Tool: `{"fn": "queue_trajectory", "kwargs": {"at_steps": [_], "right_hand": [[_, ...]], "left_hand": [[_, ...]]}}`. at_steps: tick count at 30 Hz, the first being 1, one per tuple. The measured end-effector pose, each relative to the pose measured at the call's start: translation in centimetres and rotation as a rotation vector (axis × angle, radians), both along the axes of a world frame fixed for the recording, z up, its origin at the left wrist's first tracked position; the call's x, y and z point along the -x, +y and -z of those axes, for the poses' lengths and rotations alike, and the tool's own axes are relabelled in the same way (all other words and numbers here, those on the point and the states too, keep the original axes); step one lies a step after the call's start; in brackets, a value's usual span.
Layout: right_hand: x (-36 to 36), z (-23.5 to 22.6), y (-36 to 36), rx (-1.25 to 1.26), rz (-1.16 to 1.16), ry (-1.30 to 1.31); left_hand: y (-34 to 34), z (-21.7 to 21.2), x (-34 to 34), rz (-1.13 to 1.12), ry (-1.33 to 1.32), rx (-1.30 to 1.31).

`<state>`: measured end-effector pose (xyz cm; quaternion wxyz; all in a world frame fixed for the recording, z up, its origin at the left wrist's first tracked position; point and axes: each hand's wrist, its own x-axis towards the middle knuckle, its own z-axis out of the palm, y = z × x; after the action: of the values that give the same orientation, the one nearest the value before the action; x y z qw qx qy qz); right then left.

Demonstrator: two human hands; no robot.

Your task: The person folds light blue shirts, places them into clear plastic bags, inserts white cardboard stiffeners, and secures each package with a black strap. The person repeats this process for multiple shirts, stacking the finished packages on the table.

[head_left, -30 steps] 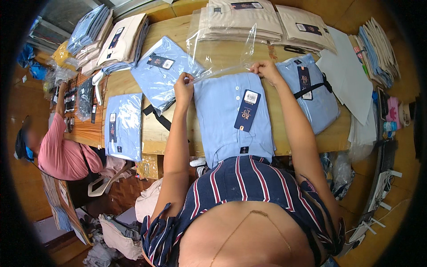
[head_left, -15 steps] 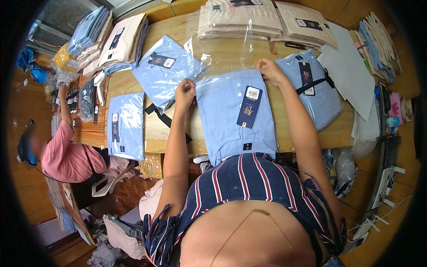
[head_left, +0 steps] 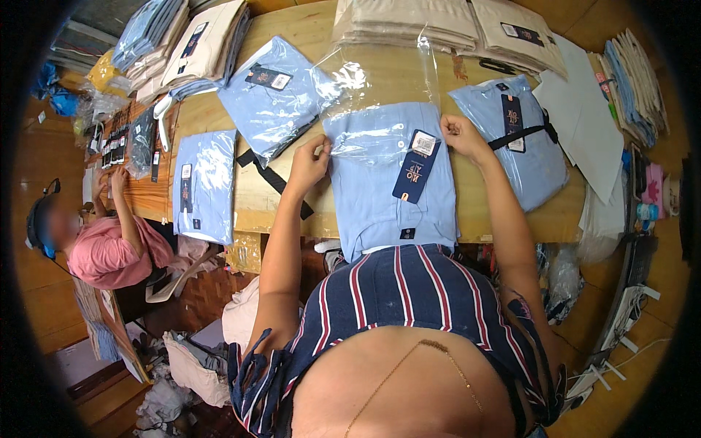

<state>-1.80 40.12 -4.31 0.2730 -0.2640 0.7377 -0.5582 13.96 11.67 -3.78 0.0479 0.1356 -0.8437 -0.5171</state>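
A folded light-blue shirt (head_left: 380,197) with a dark hang tag (head_left: 414,164) lies on the wooden table (head_left: 255,197) in front of me. A clear plastic bag (head_left: 380,80) covers its collar end and stretches away across the table. My left hand (head_left: 310,162) pinches the bag's open edge at the shirt's left side. My right hand (head_left: 458,135) pinches the edge at the right side. The lower part of the shirt hangs over the table's near edge.
Bagged blue shirts lie left (head_left: 274,95) and lower left (head_left: 204,182); another tagged blue shirt (head_left: 515,139) lies right. Stacks of beige shirts (head_left: 409,22) line the far edge, white sheets (head_left: 584,124) at right. A person in pink (head_left: 109,248) sits at left.
Both hands have drawn the bag's opening toward me, so it now covers more of the shirt's top than a second ago.
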Motion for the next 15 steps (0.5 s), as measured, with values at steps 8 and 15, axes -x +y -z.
{"fn": "queue_trajectory", "kwargs": {"at_steps": [8,15], "right_hand": [[-2.3,-1.0,1.0,0.036,-0.027,-0.008],[-4.0,0.6,2.1,0.149,0.062,0.042]], "left_hand": [[0.7,-0.7,-0.9,0.088,0.072,0.456],[1.8,1.3,-1.7,0.0,0.357,0.311]]}}
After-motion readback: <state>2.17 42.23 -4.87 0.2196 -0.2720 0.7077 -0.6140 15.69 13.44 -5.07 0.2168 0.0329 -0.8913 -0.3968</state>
